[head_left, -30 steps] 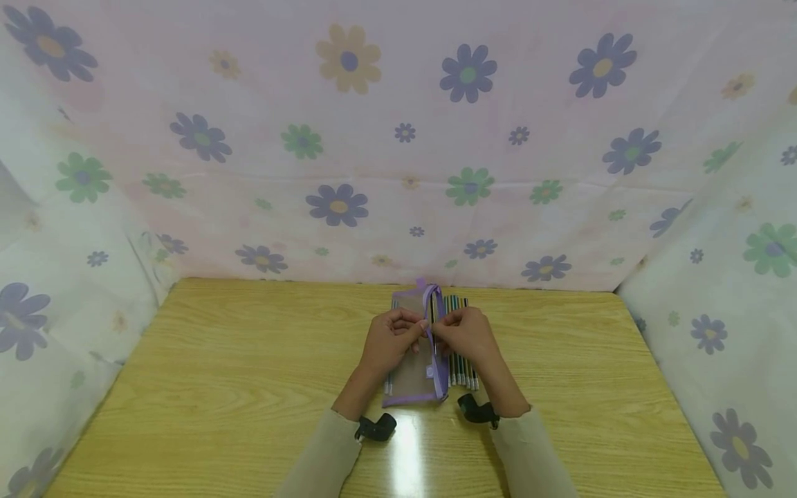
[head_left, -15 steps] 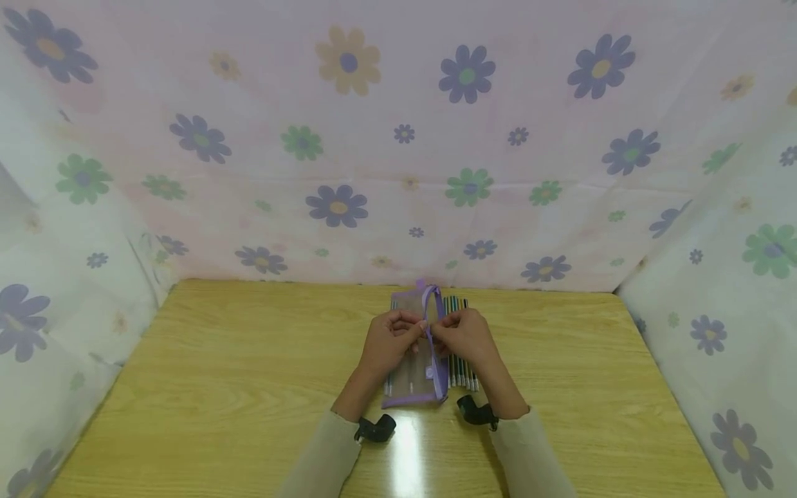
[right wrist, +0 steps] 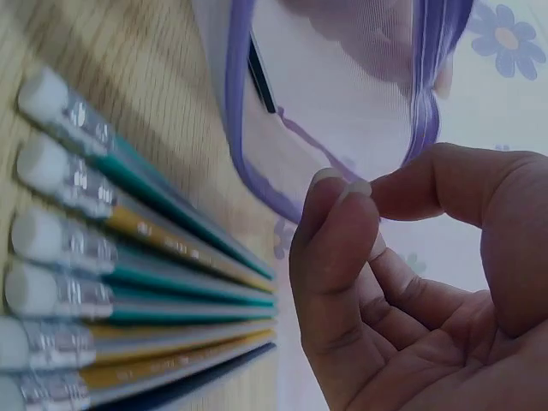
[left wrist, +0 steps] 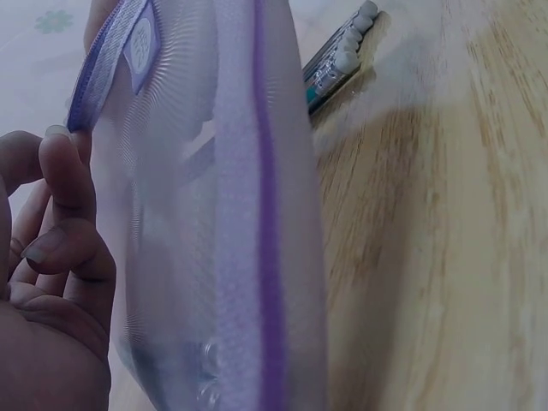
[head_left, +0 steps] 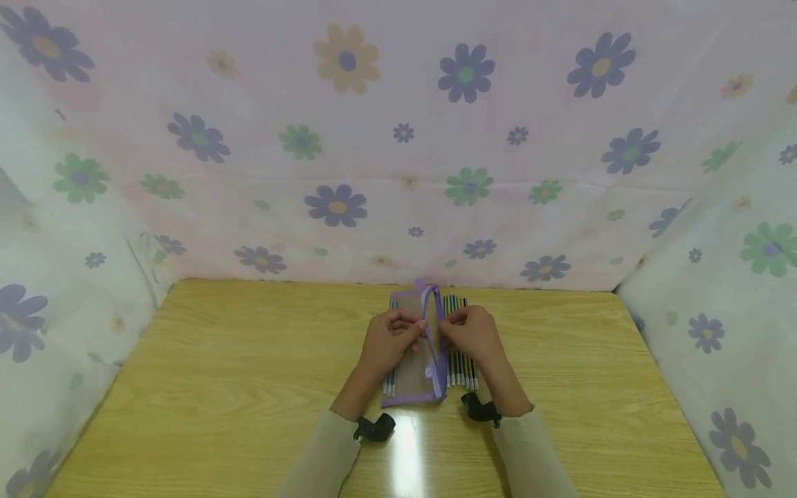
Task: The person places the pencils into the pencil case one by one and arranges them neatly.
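A purple-edged mesh pencil pouch [head_left: 411, 377] lies on the table with its zipped mouth spread apart. My left hand [head_left: 389, 339] pinches the left zipper edge between thumb and index finger, which the left wrist view shows too. On the opposite side, my right hand [right wrist: 411, 257] pinches the right edge of the mouth with thumb and fingertip. Pencils [head_left: 389, 384] show through the mesh near the pouch's left side. A dark pencil end [right wrist: 264, 81] appears inside the pouch in the right wrist view. Several striped pencils [right wrist: 171, 240] with white erasers lie in a row beside the pouch, under my right hand.
The wood-grain table [head_left: 249, 380] ends at a flowered cloth [head_left: 386, 152] behind, with more cloth at both sides. A black wrist camera [head_left: 376, 429] sits at my left wrist and another black camera [head_left: 479, 408] at my right.
A pencil seen in the pouch's mouth has dropped inside and shifted left beneath the mesh. My right hand has moved slightly right, and the mouth is wider. The left hand stays nearly still.
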Demonstrator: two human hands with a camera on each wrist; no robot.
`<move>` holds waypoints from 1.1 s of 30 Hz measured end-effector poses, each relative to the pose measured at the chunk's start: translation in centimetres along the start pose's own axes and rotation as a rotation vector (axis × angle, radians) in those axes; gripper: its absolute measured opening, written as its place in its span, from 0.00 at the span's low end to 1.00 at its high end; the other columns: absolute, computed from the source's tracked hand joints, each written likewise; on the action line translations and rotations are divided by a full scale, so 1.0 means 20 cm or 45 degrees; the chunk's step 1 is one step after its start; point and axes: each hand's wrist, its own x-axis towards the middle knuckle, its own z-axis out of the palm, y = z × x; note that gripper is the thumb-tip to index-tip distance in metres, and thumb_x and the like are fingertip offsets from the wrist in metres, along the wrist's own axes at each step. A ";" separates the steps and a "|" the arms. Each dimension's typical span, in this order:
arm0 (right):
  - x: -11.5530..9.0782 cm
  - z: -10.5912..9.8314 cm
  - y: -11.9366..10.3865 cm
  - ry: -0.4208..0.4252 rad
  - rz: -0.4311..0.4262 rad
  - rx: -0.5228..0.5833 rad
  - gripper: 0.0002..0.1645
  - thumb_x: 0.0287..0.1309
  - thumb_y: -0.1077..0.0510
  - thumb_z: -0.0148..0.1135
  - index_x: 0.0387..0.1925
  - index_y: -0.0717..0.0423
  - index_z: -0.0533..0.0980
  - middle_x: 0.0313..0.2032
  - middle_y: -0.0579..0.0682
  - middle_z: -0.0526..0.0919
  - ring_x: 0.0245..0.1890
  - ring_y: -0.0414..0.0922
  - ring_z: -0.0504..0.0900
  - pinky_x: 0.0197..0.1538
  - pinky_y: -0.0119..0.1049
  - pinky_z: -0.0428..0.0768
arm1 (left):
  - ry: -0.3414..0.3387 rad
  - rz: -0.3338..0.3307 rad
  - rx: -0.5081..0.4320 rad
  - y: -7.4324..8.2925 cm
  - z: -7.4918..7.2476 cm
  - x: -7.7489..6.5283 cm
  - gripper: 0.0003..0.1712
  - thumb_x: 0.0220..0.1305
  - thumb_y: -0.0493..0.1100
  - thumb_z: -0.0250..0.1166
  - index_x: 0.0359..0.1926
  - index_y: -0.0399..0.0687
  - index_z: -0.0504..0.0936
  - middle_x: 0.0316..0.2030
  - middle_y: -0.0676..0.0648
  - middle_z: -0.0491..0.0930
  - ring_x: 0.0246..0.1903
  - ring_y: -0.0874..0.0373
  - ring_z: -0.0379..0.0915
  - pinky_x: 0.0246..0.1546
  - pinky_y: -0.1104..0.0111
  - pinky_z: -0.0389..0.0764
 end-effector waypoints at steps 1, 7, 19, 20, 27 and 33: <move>0.00 -0.01 0.00 0.012 -0.005 -0.012 0.10 0.60 0.64 0.62 0.35 0.67 0.86 0.25 0.57 0.88 0.20 0.50 0.87 0.28 0.45 0.89 | 0.000 -0.003 -0.002 0.00 0.00 0.00 0.08 0.72 0.39 0.72 0.44 0.36 0.87 0.32 0.38 0.88 0.20 0.53 0.79 0.25 0.66 0.83; 0.01 -0.05 0.02 0.055 0.012 -0.049 0.10 0.60 0.62 0.63 0.35 0.65 0.87 0.24 0.54 0.87 0.21 0.47 0.86 0.29 0.43 0.89 | -0.001 -0.007 0.013 0.00 0.00 0.00 0.09 0.71 0.39 0.73 0.44 0.35 0.87 0.32 0.39 0.89 0.20 0.55 0.79 0.25 0.65 0.83; 0.02 -0.14 0.07 0.112 -0.021 -0.183 0.11 0.60 0.62 0.63 0.36 0.65 0.89 0.24 0.54 0.88 0.23 0.49 0.86 0.26 0.37 0.82 | -0.008 -0.001 0.024 0.00 -0.01 0.00 0.08 0.72 0.38 0.72 0.44 0.36 0.87 0.33 0.40 0.89 0.20 0.56 0.79 0.24 0.66 0.83; 0.02 -0.14 0.07 0.115 -0.020 -0.199 0.11 0.61 0.62 0.64 0.36 0.65 0.89 0.24 0.54 0.88 0.23 0.49 0.86 0.25 0.36 0.81 | -0.007 -0.003 0.023 0.00 -0.01 0.00 0.08 0.72 0.38 0.72 0.44 0.36 0.87 0.33 0.39 0.89 0.20 0.56 0.79 0.24 0.67 0.83; 0.02 -0.17 0.09 0.112 0.037 -0.215 0.11 0.64 0.59 0.68 0.37 0.66 0.88 0.27 0.56 0.89 0.26 0.54 0.89 0.29 0.41 0.87 | -0.013 -0.009 0.015 0.00 -0.01 0.00 0.08 0.72 0.39 0.72 0.45 0.36 0.87 0.33 0.39 0.89 0.20 0.56 0.80 0.25 0.68 0.82; 0.03 -0.18 0.10 0.132 0.041 -0.300 0.10 0.64 0.59 0.71 0.34 0.64 0.89 0.25 0.54 0.89 0.23 0.48 0.87 0.30 0.41 0.84 | -0.015 -0.007 0.010 -0.01 -0.01 0.00 0.08 0.72 0.38 0.71 0.45 0.36 0.87 0.33 0.39 0.89 0.20 0.56 0.80 0.25 0.68 0.83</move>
